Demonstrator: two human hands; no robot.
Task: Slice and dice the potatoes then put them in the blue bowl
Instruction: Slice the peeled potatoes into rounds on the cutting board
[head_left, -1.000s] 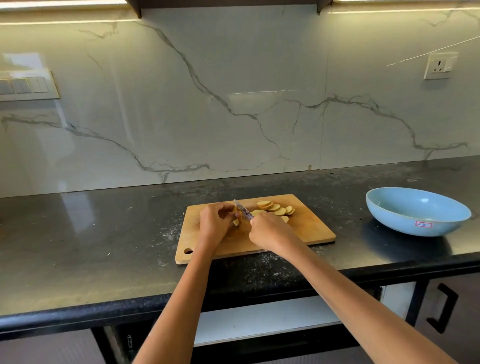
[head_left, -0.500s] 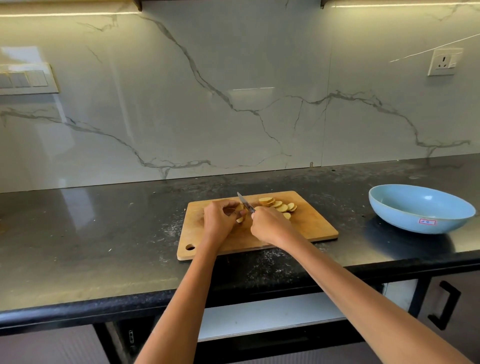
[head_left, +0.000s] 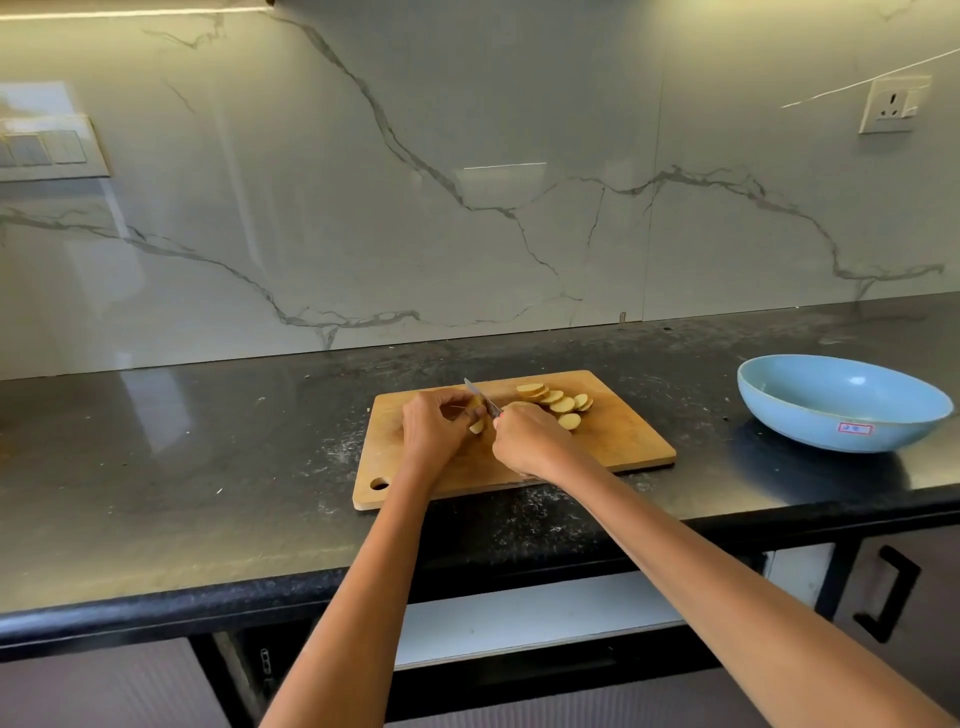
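A wooden cutting board (head_left: 618, 441) lies on the black counter. Several round potato slices (head_left: 556, 400) lie in a row on its far right part. My left hand (head_left: 434, 428) pinches a small potato piece (head_left: 476, 426) near the board's middle. My right hand (head_left: 527, 441) grips a small knife (head_left: 480, 395), its blade pointing away and to the left, right beside the left fingertips. The blue bowl (head_left: 841, 402) stands on the counter to the right of the board; nothing shows inside it.
The black counter (head_left: 208, 467) runs left to right, its front edge near me. A marble wall stands behind, with a socket (head_left: 893, 104) at upper right and a switch panel (head_left: 47, 148) at left. A cabinet handle (head_left: 888, 595) is at lower right.
The knife blade has lifted slightly and stayed close to the left fingertips. The view has shifted a little; both hands stay over the board's middle.
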